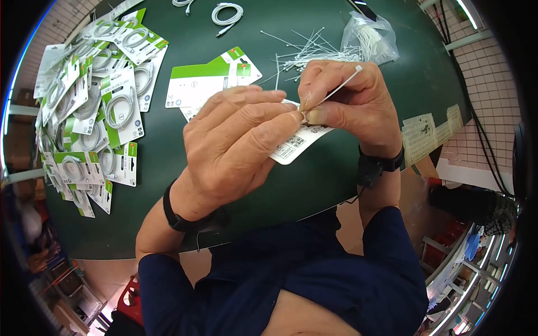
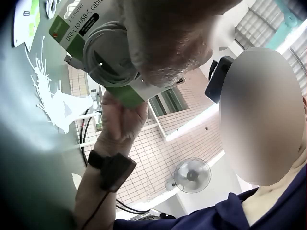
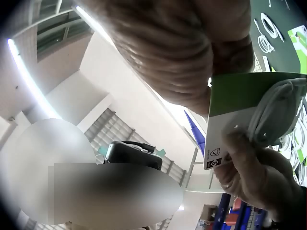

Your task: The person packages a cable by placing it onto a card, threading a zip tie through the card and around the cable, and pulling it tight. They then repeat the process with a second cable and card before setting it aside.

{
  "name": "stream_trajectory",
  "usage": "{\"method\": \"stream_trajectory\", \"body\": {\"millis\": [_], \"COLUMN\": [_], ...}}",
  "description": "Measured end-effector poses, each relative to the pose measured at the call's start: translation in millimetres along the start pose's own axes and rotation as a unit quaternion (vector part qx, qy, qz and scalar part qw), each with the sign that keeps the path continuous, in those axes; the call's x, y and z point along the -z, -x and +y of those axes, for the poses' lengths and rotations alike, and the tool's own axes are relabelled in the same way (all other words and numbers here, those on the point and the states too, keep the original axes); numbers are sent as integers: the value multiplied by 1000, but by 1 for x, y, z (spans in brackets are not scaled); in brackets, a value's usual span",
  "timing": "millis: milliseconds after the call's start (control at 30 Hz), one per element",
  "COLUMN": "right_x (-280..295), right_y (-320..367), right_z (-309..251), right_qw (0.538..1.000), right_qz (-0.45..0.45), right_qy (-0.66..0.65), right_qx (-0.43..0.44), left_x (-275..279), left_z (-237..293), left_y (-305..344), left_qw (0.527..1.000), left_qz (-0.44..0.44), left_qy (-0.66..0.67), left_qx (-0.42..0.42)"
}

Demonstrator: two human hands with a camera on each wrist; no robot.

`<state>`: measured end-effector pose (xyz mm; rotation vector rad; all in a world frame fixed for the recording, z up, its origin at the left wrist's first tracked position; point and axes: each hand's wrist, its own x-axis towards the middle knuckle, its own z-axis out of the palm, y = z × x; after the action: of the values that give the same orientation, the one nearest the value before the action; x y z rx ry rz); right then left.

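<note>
My left hand grips a green-and-white cable card above the table. A coiled white USB-C cable lies against the printed face of that card in the left wrist view. In the right wrist view the left thumb presses on the card beside the coil. Between thumb and fingertips my right hand pinches a thin white cable tie at the card. The tie's headed end sticks out above the right thumb. Fingertips of both hands meet at the card's upper edge and hide where the tie passes.
Many carded cables are piled on the left of the green table. Cards without cables lie ahead of the left hand. A loose coiled cable, scattered cable ties and a clear bag of ties lie farther back.
</note>
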<state>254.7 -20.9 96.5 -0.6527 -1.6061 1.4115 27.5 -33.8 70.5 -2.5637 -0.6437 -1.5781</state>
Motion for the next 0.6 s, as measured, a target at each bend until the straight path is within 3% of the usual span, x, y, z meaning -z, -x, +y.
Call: {"method": "stream_trajectory", "body": {"millis": [100, 133, 233, 267, 367, 400, 433, 500, 600], "right_x": [4, 3, -1, 1, 10, 9, 7, 1, -10], "right_y": [-2, -2, -6, -5, -4, -7, -10, -14, -17], "right_z": [3, 3, 1, 4, 19, 20, 20, 21, 30], "right_qw": [997, 997, 980, 980, 965, 966, 954, 877, 842], "right_qz": [-34, -33, 123, 120, 228, 222, 183, 98, 70], "right_qy": [-72, -72, -157, -157, 35, 35, 151, 372, 446], "right_qx": [-11, -10, -15, -14, 128, 129, 185, 287, 296], "left_x": [-2, 1, 16, 15, 3, 0, -2, -6, -12], "left_z": [16, 19, 28, 25, 5, -1, -7, -15, -21], "left_y": [3, 3, -4, -3, 4, 6, 9, 13, 16], "left_qw": [984, 984, 913, 913, 828, 829, 814, 781, 755], "left_qz": [5, 4, -50, -48, 62, 67, 79, 99, 120], "left_qy": [130, 130, 201, 199, 334, 331, 352, 395, 414], "left_qx": [125, 125, 353, 352, 447, 446, 455, 472, 494]}}
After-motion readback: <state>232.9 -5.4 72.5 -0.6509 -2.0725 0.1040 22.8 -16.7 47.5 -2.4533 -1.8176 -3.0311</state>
